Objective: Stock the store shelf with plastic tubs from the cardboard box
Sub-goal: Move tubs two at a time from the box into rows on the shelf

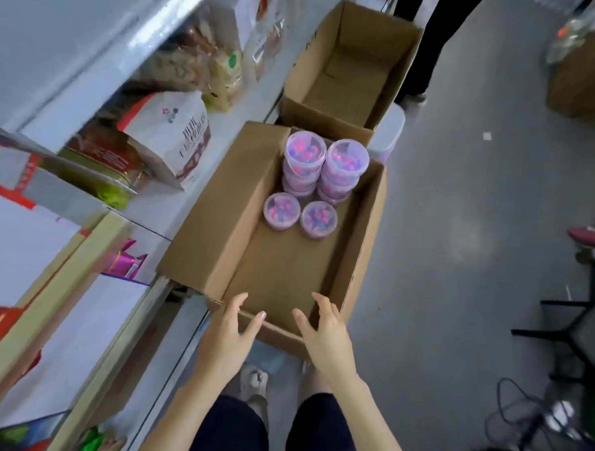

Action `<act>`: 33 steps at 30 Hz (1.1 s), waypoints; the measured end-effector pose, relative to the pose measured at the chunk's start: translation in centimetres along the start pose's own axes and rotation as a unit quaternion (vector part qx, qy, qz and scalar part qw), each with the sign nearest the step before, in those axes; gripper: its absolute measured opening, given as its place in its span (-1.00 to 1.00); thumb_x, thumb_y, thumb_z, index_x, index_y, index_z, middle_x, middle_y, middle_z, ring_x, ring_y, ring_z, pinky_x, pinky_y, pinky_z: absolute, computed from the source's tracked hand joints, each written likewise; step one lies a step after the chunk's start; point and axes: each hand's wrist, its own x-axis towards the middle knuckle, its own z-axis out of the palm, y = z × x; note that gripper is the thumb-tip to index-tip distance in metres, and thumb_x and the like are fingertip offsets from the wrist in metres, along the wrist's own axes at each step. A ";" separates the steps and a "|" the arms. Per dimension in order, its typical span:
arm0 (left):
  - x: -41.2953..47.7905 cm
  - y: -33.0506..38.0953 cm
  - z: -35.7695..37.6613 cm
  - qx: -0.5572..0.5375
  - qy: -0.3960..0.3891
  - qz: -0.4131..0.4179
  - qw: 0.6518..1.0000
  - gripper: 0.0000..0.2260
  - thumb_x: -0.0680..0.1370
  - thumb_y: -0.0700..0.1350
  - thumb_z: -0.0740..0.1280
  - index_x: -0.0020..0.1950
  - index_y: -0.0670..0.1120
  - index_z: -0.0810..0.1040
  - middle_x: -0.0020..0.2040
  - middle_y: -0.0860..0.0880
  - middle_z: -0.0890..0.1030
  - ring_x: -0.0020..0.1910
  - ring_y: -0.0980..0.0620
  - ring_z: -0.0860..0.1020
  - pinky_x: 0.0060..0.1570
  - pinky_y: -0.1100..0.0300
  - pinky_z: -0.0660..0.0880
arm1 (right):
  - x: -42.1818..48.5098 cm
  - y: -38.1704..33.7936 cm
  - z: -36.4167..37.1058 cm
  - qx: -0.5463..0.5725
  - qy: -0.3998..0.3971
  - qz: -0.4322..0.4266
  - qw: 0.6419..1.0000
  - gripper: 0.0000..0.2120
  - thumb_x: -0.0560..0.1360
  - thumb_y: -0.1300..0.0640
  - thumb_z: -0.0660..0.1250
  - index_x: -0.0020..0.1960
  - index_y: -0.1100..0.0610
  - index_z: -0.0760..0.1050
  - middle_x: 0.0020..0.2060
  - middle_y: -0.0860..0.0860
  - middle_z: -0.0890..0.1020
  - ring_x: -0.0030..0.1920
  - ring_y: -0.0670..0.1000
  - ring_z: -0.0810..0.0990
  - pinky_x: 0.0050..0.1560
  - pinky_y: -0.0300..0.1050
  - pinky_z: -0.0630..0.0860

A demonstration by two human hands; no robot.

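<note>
Here, white bag (164, 126) w/ Chinese chars, blurred; tubs (305, 150) in box (215, 219).

Bare arms (374, 413) run up to the left hand (226, 337) and right hand (326, 337). Dark navy shorts (235, 429) cover the thighs; a pale grey-white shoe (255, 389) shows at lower centre.

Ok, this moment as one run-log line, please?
plastic tubs: far end of cardboard box, none held | left hand: open, at near rim | right hand: open, at near rim
</note>
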 end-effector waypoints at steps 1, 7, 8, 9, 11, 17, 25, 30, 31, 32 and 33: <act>1.0 0.1 0.4 -0.019 -0.001 -0.016 1.000 -0.52 0.51 0.19 0.23 0.39 0.09 0.31 0.32 0.09 0.44 0.30 0.10 0.40 0.20 0.14 0.38 | 1.3 0.2 0.1 0.009 -0.005 0.013 1.000 -0.46 0.51 -0.23 0.17 0.42 -0.05 0.22 0.32 -0.03 0.41 0.29 0.00 0.41 0.21 0.01 0.44; 8.9 0.9 4.1 -0.085 0.016 -0.110 0.990 -0.61 0.52 0.02 0.31 0.32 -0.06 0.42 0.19 0.02 0.52 0.18 0.05 0.49 0.21 -0.02 0.43 | 10.9 1.9 0.3 0.069 -0.067 0.072 0.993 -0.50 0.51 -0.18 0.23 0.38 0.01 0.29 0.31 -0.03 0.43 0.26 0.01 0.45 0.24 -0.04 0.41; 10.6 0.8 5.1 -0.101 0.024 -0.123 0.987 -0.62 0.52 -0.01 0.32 0.30 -0.08 0.43 0.16 -0.01 0.53 0.15 0.03 0.51 0.21 -0.04 0.44 | 12.8 2.4 0.4 0.079 -0.075 0.084 0.991 -0.50 0.51 -0.17 0.24 0.37 0.01 0.29 0.30 -0.03 0.44 0.24 -0.01 0.46 0.24 -0.06 0.40; 12.2 0.8 6.0 -0.114 0.032 -0.140 0.983 -0.63 0.51 -0.02 0.33 0.28 -0.09 0.44 0.14 -0.04 0.54 0.12 0.01 0.52 0.21 -0.05 0.44 | 14.5 2.8 0.4 0.091 -0.083 0.096 0.988 -0.51 0.51 -0.17 0.24 0.37 0.02 0.30 0.29 -0.04 0.45 0.22 -0.03 0.47 0.22 -0.10 0.40; 15.8 0.8 7.8 -0.137 0.043 -0.170 0.975 -0.64 0.51 -0.02 0.34 0.27 -0.10 0.44 0.10 -0.04 0.54 0.07 0.03 0.53 0.21 -0.02 0.44 | 17.8 3.5 0.6 0.123 -0.102 0.133 0.978 -0.53 0.51 -0.15 0.25 0.35 0.02 0.33 0.23 -0.06 0.49 0.15 -0.07 0.48 0.14 -0.20 0.37; 26.3 -0.4 13.0 -0.251 0.080 -0.263 0.928 -0.58 0.51 0.10 0.31 0.28 -0.09 0.41 0.05 0.01 0.57 0.01 0.06 0.55 0.13 0.17 0.46 | 26.4 6.1 4.0 0.280 -0.107 0.279 0.912 -0.46 0.47 -0.15 0.31 0.37 0.04 0.32 0.20 -0.03 0.52 0.15 -0.04 0.54 0.24 -0.02 0.47; 34.3 -0.8 17.5 -0.426 0.064 -0.313 0.847 -0.65 0.54 0.14 0.24 0.23 -0.04 0.39 0.09 -0.05 0.56 0.00 0.08 0.59 -0.08 0.19 0.55 | 34.7 7.5 6.4 0.489 -0.057 0.322 0.809 -0.51 0.53 -0.01 0.30 0.37 0.14 0.26 0.14 0.16 0.57 0.05 0.07 0.62 0.10 -0.04 0.55; 36.3 -0.5 18.9 -0.471 0.095 -0.297 0.825 -0.70 0.55 0.10 0.25 0.21 -0.02 0.41 0.03 -0.08 0.63 -0.10 0.05 0.65 -0.13 0.18 0.61 | 36.5 8.1 7.3 0.497 -0.006 0.283 0.820 -0.67 0.55 0.01 0.27 0.24 0.09 0.30 0.08 0.17 0.63 -0.12 0.02 0.69 -0.07 -0.13 0.60; 36.4 -0.4 19.0 -0.479 0.108 -0.293 0.820 -0.70 0.56 0.07 0.26 0.22 -0.04 0.42 0.01 -0.09 0.64 -0.12 0.04 0.66 -0.14 0.18 0.61 | 36.5 8.2 7.5 0.492 0.003 0.278 0.825 -0.67 0.56 0.02 0.26 0.25 0.09 0.30 0.05 0.17 0.64 -0.15 0.01 0.68 -0.08 -0.14 0.60; 36.4 -0.3 19.1 -0.489 0.119 -0.287 0.815 -0.72 0.56 0.04 0.27 0.21 -0.06 0.43 -0.01 -0.11 0.65 -0.13 0.02 0.67 -0.15 0.18 0.62 | 36.5 8.3 7.7 0.488 0.014 0.274 0.829 -0.67 0.56 0.03 0.25 0.27 0.10 0.30 0.02 0.17 0.65 -0.18 0.00 0.68 -0.07 -0.15 0.59; 36.2 -0.2 19.1 -0.498 0.127 -0.279 0.811 -0.74 0.57 0.01 0.26 0.21 -0.08 0.44 -0.04 -0.12 0.66 -0.15 0.02 0.67 -0.15 0.17 0.62 | 36.5 8.4 7.8 0.486 0.025 0.269 0.831 -0.67 0.57 0.04 0.25 0.28 0.10 0.30 -0.01 0.15 0.66 -0.22 -0.02 0.67 -0.07 -0.15 0.59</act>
